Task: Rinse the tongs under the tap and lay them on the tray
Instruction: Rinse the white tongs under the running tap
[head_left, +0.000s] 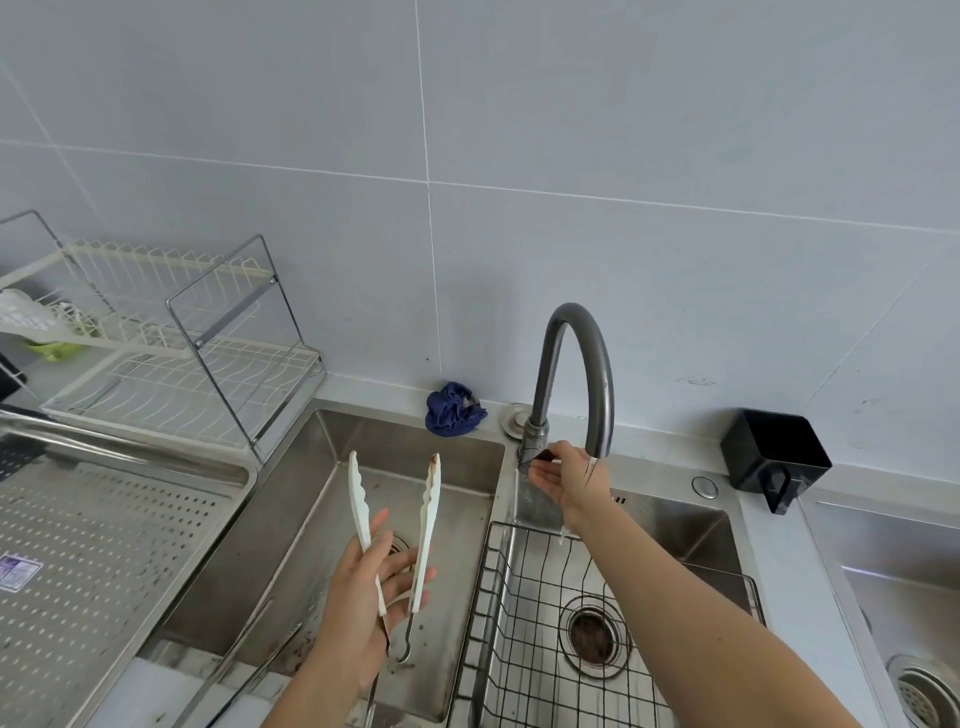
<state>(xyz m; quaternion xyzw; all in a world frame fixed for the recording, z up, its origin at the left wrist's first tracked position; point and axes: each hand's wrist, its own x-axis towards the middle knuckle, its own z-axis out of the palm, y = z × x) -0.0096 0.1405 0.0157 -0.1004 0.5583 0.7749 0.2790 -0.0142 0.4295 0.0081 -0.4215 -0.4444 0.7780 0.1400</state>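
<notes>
My left hand grips a pair of white tongs near the hinge, over the left sink basin. The tong arms are spread and point away from me, and the right tip carries a brown stain. My right hand is at the base of the dark curved tap, its fingertips pinching the small black lever. Water falls from the spout past my right wrist into the right basin. The perforated steel tray lies to the left of the sink.
A black wire basket sits in the right basin over the drain. A crumpled blue cloth lies behind the sink. A white dish rack stands at the back left, and a black box at the right. Another sink shows at the far right.
</notes>
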